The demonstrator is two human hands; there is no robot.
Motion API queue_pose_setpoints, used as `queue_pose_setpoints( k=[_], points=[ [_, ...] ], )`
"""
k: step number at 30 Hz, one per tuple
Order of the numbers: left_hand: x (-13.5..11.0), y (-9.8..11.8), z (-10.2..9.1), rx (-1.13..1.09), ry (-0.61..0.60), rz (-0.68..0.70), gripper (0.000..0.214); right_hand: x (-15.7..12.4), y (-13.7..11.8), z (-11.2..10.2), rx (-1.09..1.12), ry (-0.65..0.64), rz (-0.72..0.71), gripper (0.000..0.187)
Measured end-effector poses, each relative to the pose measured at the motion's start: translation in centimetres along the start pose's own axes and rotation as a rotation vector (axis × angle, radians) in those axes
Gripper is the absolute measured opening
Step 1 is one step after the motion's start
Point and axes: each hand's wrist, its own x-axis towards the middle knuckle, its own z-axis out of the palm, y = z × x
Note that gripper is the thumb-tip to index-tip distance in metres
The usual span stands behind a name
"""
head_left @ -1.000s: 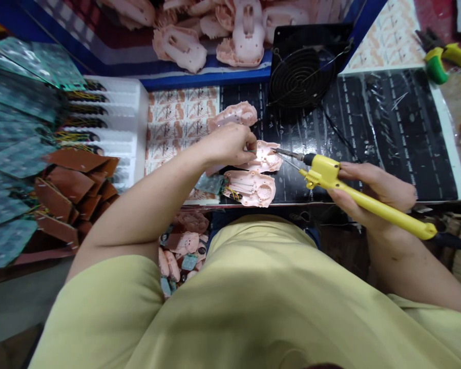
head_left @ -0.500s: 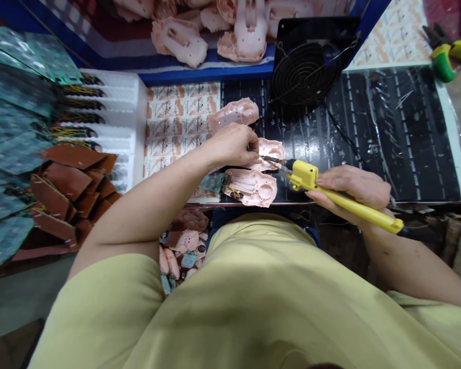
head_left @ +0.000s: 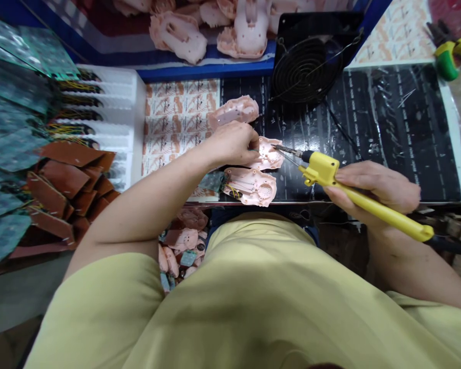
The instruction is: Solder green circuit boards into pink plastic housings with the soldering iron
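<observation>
My right hand (head_left: 380, 189) grips a yellow soldering iron (head_left: 330, 174), its tip and thin feed tube pointing left over the edge of a pink plastic shell (head_left: 271, 148). On that shell's left end rests my left hand (head_left: 238, 146), fingers bent and pinched; what they hold is hidden. Just below lies a second pink shell (head_left: 253, 187) with yellow wires and a green circuit board (head_left: 214, 182) at its left end. Above my left hand is a third pink shell (head_left: 236, 110).
A black fan (head_left: 307, 64) stands behind the mat, before a blue bin (head_left: 157, 72) of pink shells. To the left are a white foam tray (head_left: 132, 118), stacked green boards (head_left: 11, 148) and brown boards (head_left: 67, 179). Pliers (head_left: 445, 56) lie far right.
My right hand has drawn the soldering iron to the right, so its tip has moved back from the middle of the shell. My left hand has stayed nearly still.
</observation>
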Motion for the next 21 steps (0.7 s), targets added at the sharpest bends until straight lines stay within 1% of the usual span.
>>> queue_pose_setpoints(
  k=[2,6,7,9,12,15,17,19,21],
  points=[
    [-0.2,0.0,0.2,0.032,0.014,-0.004,0.016,-0.3,0.0,0.0,-0.052,0.008,0.037,0.045],
    [-1.4,-0.3,0.7,0.006,0.115,0.034,0.022,-0.9,-0.2,-0.3,-0.205,-0.03,0.13,0.061],
    [-1.7,-0.5,0.8,-0.027,0.136,0.037,0.025,-1.1,-0.3,-0.4,-0.224,-0.035,0.16,0.061],
    [-2.2,-0.9,1.0,-0.109,0.173,0.03,0.028,-1.3,-0.3,-0.5,-0.233,-0.045,0.208,0.054],
    [-2.3,-1.4,1.4,-0.175,0.24,0.008,0.024,-1.2,-0.1,-0.3,-0.169,-0.008,0.166,0.041],
    [-1.9,-1.3,1.9,-0.122,0.273,0.034,0.025,-0.9,0.0,0.1,-0.074,0.022,0.13,0.037],
    [-1.8,-1.1,2.2,-0.069,0.273,0.035,0.025,-0.8,0.1,0.3,-0.064,0.012,0.167,0.036],
    [-1.7,-0.8,2.4,-0.048,0.286,0.004,0.025,-0.8,0.3,0.4,-0.086,0.005,0.219,0.043],
    [-1.6,-0.5,2.6,-0.056,0.292,-0.019,0.025,-0.8,0.5,0.4,-0.118,-0.021,0.241,0.051]
  ],
)
